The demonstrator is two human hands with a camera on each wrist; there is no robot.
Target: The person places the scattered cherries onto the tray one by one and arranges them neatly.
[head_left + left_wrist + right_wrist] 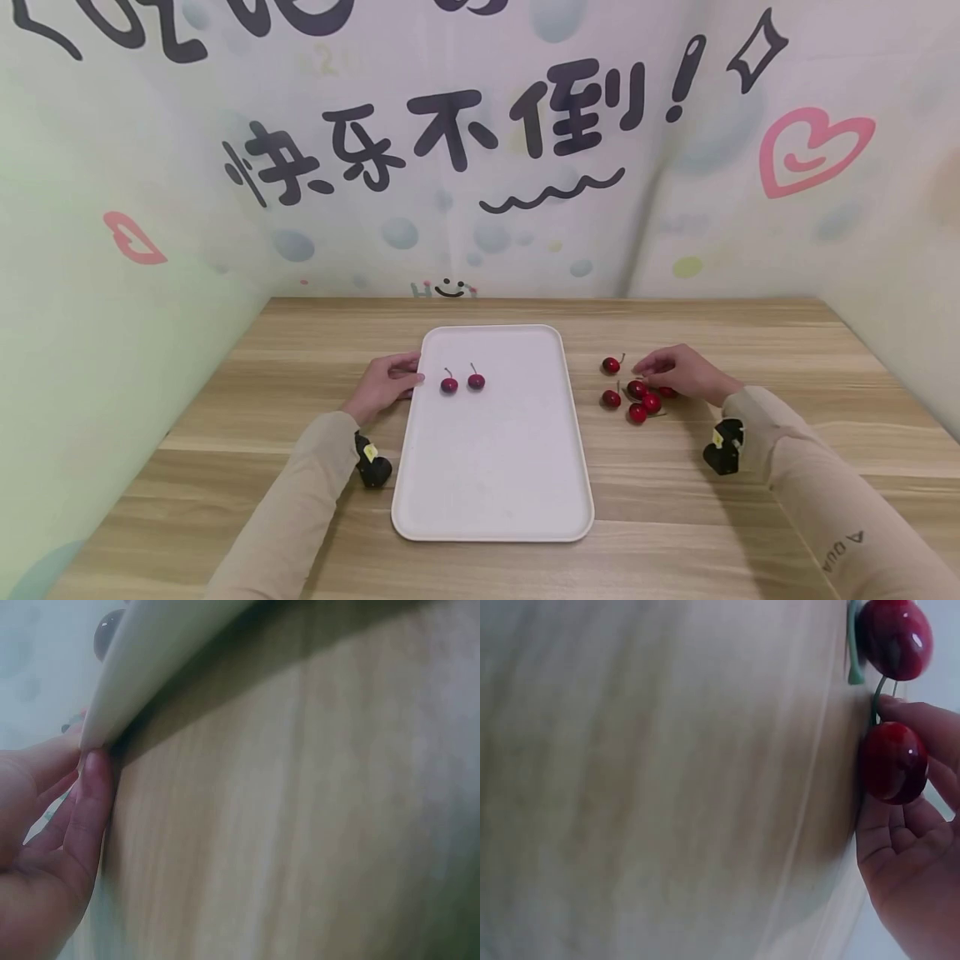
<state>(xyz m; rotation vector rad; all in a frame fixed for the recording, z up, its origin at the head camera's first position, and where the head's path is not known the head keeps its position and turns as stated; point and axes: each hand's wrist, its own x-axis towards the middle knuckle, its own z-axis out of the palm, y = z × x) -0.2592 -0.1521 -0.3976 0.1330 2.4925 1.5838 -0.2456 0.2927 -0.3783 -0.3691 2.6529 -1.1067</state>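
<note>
A white rectangular tray (495, 467) lies on the wooden table. Two dark red cherries, a left one (448, 386) and a right one (476, 382), sit on its upper left part with stems pointing up. My left hand (384, 385) pinches the tray's left rim (139, 671) between thumb and fingers. Right of the tray, my right hand (686, 372) is over a loose group of cherries (637, 413). Its thumb and fingertips are close to a green stem beside a red cherry (894, 763); whether they grip that stem cannot be told.
One cherry (611, 365) lies at the back of the group, another (611, 399) at its left. The wooden table (315, 367) ends at a printed white curtain (450, 242) behind. A black wrist camera (724, 447) hangs below the right cuff.
</note>
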